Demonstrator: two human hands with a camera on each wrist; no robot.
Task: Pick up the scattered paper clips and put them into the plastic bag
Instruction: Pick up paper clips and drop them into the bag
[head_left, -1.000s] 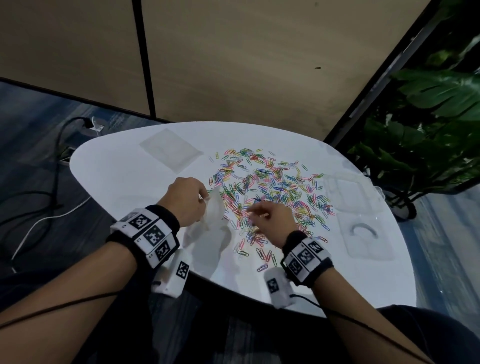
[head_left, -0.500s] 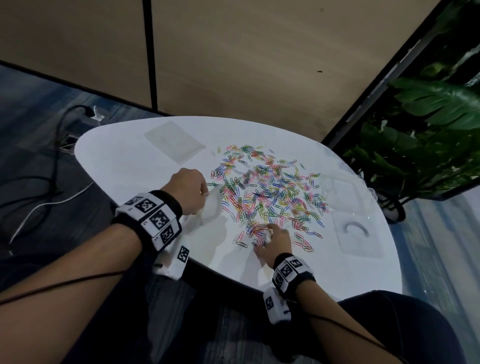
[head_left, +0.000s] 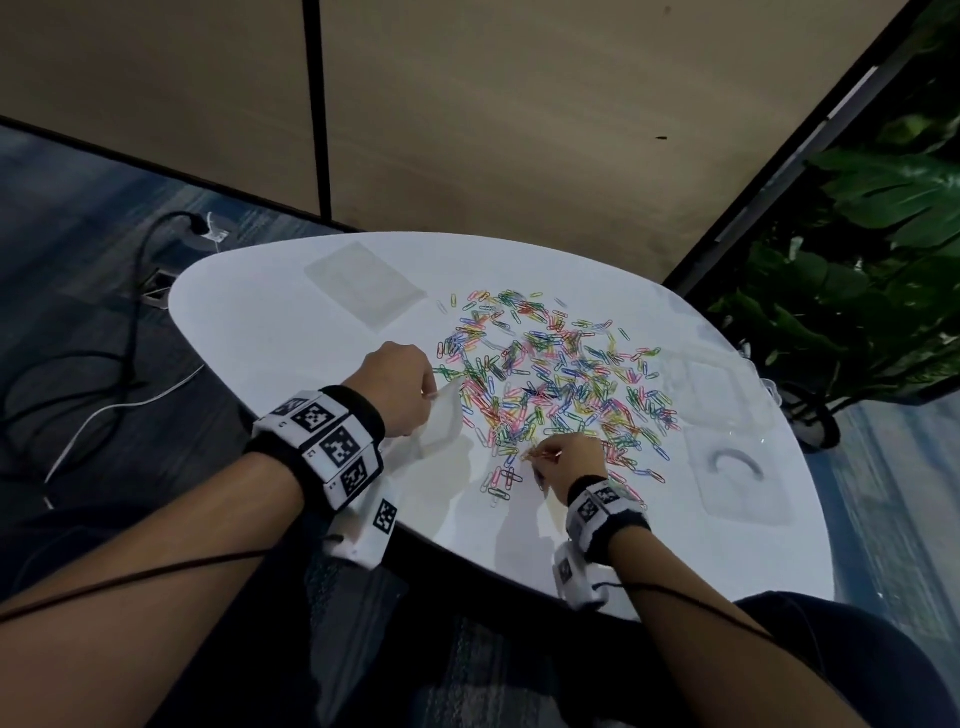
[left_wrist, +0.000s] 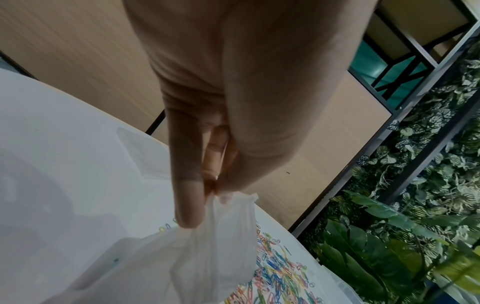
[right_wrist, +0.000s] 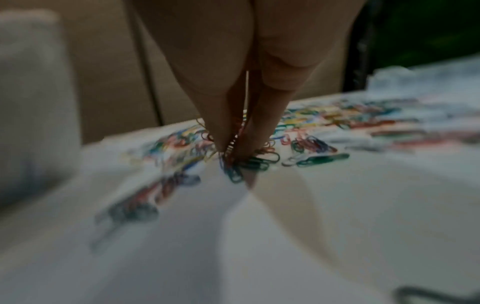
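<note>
Several coloured paper clips (head_left: 556, 379) lie scattered over the middle of the white table (head_left: 260, 322). My left hand (head_left: 402, 387) pinches the rim of a small clear plastic bag (head_left: 441, 421) at the pile's left edge; in the left wrist view the bag (left_wrist: 215, 246) hangs from my fingertips (left_wrist: 188, 218). My right hand (head_left: 563, 460) is at the near edge of the pile and pinches a small bunch of clips (head_left: 540, 454). In the right wrist view the fingertips (right_wrist: 222, 142) are pressed together around clips (right_wrist: 233, 168) just above the table.
A flat clear bag (head_left: 363, 283) lies at the table's far left. Clear plastic trays (head_left: 737, 467) sit at the right side. A leafy plant (head_left: 857, 270) stands beyond the right edge. Cables (head_left: 130, 364) run over the floor to the left.
My right hand went from the pile's middle down to its near edge and now lifts a little with a bunch of clips. My left hand keeps hold of the bag.
</note>
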